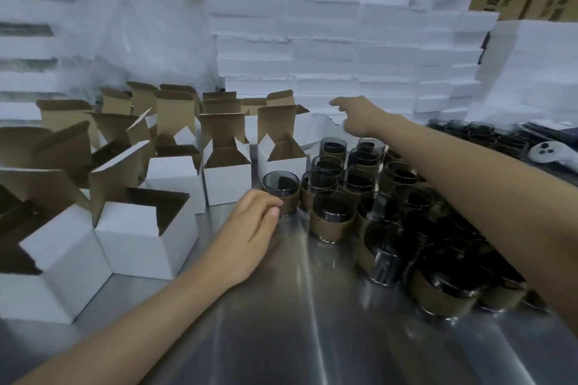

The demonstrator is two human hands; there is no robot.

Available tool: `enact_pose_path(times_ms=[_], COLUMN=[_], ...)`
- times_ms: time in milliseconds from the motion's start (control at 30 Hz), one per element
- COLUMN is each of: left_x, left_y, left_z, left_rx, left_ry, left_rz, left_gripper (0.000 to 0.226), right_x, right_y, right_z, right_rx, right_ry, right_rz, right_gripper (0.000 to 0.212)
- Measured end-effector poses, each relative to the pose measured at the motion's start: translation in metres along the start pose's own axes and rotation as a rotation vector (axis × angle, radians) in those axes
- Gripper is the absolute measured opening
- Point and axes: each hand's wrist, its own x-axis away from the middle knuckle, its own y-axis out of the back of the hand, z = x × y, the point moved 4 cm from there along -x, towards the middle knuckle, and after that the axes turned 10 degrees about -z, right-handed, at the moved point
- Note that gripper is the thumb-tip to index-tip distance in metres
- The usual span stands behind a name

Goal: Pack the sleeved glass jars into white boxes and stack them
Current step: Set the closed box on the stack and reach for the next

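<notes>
Your left hand, fingers loosely straight, touches the jar at the jar cluster's nine o'clock edge. Your right hand, fingers relaxed and holding nothing, reaches the stacked white boxes at twelve o'clock.

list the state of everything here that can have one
left hand, open, fingertips at the lone jar
lone jar, upright, sleeved, not boxed
right hand, open, stretched toward the stacked boxes, holding nothing
open boxes, flaps up, the two nearest the jars empty
stacked boxes, closed, piled in rows
jar cluster, upright, sleeved, unpacked
</notes>
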Motion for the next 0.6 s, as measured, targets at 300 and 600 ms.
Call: enact_pose_path(times_ms=[300,600], left_x=[0.001,0.02], left_y=[0.006,0.023], left_z=[-0.01,-0.009], left_rx=[-0.073,-0.468], left_ry=[0.032,-0.198], left_rz=[-0.082,-0.121], left_gripper=[0.032,0.046], right_x=[0.199,0.209], right_y=[0.003,-0.064], right_z=[0.153,0.127], right_rx=[-0.649,-0.928], right_ry=[0.218,0.021], right_rz=[-0.289,-0.1], right_gripper=[0.032,0.045])
